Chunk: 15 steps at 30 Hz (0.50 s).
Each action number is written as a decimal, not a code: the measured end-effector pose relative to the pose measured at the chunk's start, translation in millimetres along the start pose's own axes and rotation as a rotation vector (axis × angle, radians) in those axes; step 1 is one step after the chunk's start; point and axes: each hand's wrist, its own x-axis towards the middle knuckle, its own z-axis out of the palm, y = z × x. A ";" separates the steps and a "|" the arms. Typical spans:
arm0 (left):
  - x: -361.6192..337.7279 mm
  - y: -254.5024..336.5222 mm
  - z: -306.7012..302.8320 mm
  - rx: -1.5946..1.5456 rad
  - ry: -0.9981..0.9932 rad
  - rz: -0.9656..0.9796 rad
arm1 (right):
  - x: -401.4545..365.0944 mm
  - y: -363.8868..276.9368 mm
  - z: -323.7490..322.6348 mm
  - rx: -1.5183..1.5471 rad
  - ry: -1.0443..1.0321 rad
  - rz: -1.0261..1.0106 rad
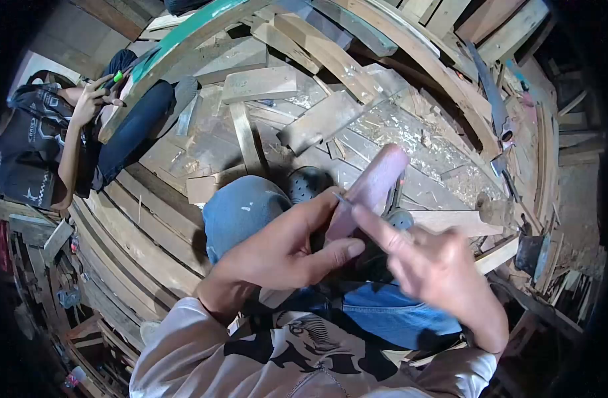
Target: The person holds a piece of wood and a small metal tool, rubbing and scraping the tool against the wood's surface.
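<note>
My left hand (294, 245) is closed around the lower part of a smooth, pale reddish-brown wooden piece (382, 174) with a rounded end. The piece slants up and to the right above my lap. My right hand (436, 265), slightly blurred, is at its right side with the index finger stretched along it and the other fingers curled. A thin pointed metal tool (342, 198) shows its tip past that index finger, against the wood; the rest is hidden by my hand.
Wood offcuts (324, 123) and shavings cover the floor ahead. A handsaw (495, 99) leans at the right by a long curved plank (436, 66). At the upper left another person (45, 139) sits holding a bright green item (118, 76). Stacked boards (144, 239) lie at the left.
</note>
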 end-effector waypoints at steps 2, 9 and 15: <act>-1.0 5.3 -3.0 0.007 0.001 -0.087 | 6.1 10.6 -4.9 -0.128 0.081 0.118; -3.8 -1.2 2.3 -0.002 -0.008 -0.020 | 13.6 15.8 -6.8 -0.103 0.131 0.178; -1.2 12.5 -3.1 0.047 -0.033 -0.193 | 14.1 6.8 -8.9 -0.122 0.034 0.078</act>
